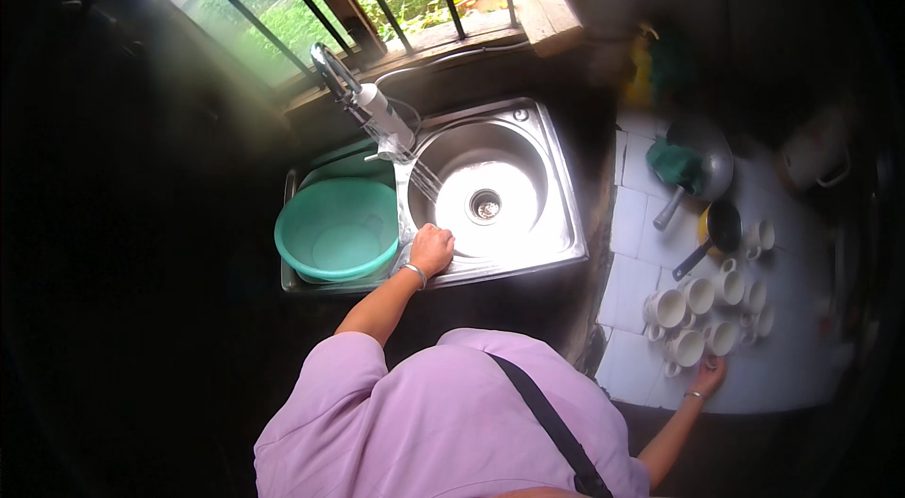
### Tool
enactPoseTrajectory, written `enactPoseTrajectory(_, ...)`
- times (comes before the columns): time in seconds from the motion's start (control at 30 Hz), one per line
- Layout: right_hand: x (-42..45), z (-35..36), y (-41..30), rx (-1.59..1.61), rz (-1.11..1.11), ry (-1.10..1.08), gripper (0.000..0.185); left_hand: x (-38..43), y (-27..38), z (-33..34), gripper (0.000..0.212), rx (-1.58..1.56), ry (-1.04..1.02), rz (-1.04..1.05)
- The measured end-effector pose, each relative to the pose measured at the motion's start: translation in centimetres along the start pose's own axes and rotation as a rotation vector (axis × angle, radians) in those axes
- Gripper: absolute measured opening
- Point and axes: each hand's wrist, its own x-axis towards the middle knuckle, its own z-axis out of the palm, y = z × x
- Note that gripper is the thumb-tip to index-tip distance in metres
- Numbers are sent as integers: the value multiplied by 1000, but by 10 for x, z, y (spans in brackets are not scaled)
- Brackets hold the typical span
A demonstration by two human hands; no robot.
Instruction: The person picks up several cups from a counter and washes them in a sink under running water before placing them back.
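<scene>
My left hand rests with curled fingers at the near rim of the round steel sink basin; whether something is inside it cannot be told. Water runs from the chrome faucet into that basin. Beside my left hand, a green plastic basin sits over the left part of the sink. On the tiled counter at the right, my right hand has its fingers at the handle of a white mug. Several other white mugs stand close together around it, their mouths facing up.
Behind the mugs lie a small yellow pan with a black handle and a metal wok with a green cloth. A white pot stands at the far right. A barred window and a wooden block are behind the sink.
</scene>
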Motion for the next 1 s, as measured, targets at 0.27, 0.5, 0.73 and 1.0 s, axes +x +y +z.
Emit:
enactPoseTrajectory(0.27, 89, -47, -5, -774, -296, 198, 41, 0, 0, -1, 20, -53, 82, 29)
enactPoseTrajectory(0.5, 152, -47, -16, -521, -48, 85, 37, 0, 0, -2, 18, -45, 54, -11)
enactPoseTrajectory(0.73, 144, -46, -30, -1400, -579, 43, 33, -1, 4, -9, 17, -66, 58, -16)
enactPoseTrajectory(1.0, 131, -57, -68, -1743, -1074, 267, 32, -2, 2, -7, 17, -77, 71, -11)
